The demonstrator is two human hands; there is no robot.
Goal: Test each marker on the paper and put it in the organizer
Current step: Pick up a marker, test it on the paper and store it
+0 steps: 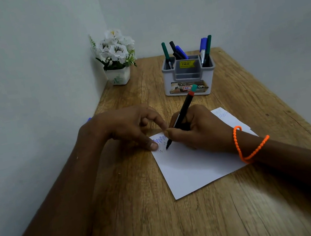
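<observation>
Now marker (183,115) between right fingers (170,132).

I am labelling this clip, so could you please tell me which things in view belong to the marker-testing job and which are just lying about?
Part of the job:
- marker in the right hand
- paper, steadied by the left hand
- organizer
- markers already in it

Just lying about:
- flower pot
- orange bracelet

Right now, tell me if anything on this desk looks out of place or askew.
One small oddity: a blue object peeks out behind the left hand at the table's left edge, apart from the organizer; too hidden to identify. The paper lies skewed to the table edge. Nothing is spilled or damaged.
</observation>
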